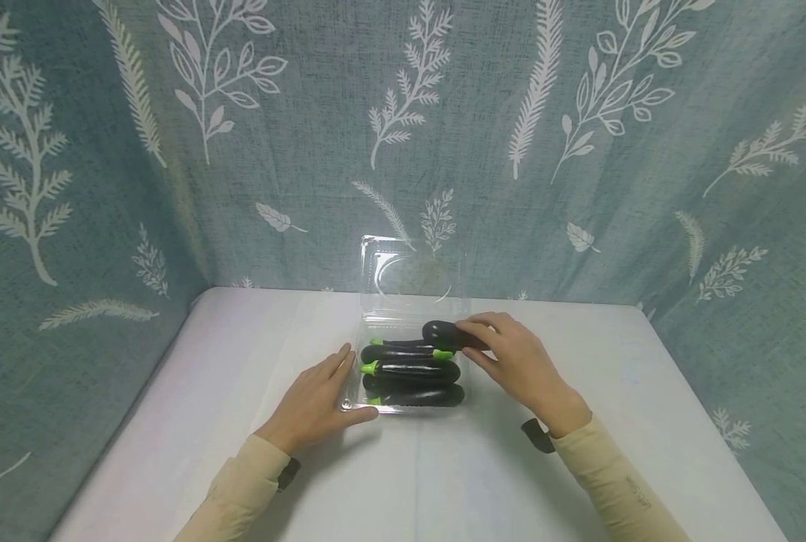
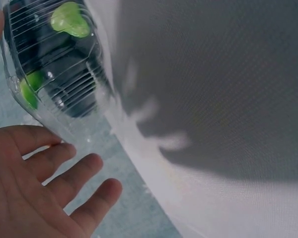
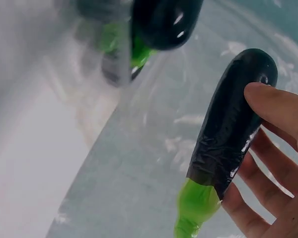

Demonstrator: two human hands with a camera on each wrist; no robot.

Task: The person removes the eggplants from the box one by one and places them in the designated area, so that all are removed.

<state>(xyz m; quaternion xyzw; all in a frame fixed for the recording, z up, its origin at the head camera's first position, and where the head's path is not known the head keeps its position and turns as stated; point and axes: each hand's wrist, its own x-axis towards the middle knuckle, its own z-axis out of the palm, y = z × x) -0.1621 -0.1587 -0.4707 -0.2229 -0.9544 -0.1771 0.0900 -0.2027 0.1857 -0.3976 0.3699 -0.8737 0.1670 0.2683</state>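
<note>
A clear plastic clamshell box [image 1: 409, 411] holds several dark, glossy toy-like eggplants [image 1: 416, 370] with green caps, lying crosswise. Its transparent lid [image 1: 412, 284] stands raised at the back. Over the box's back right corner, my right hand [image 1: 521, 367] holds another eggplant [image 3: 228, 121] between thumb and fingers, its green cap pointing away from the box. My left hand [image 1: 316, 399] lies along the box's left side, fingers extended and thumb at the front left corner. In the left wrist view, the fingers [image 2: 84, 173] are spread beside the box's ribbed wall.
The box stands on a white-covered table [image 1: 260, 346] toward its far edge. A grey-green curtain [image 1: 321, 226] with white leaf prints hangs behind the table and on both sides. Dark bands [image 1: 536, 435] show at both wrists.
</note>
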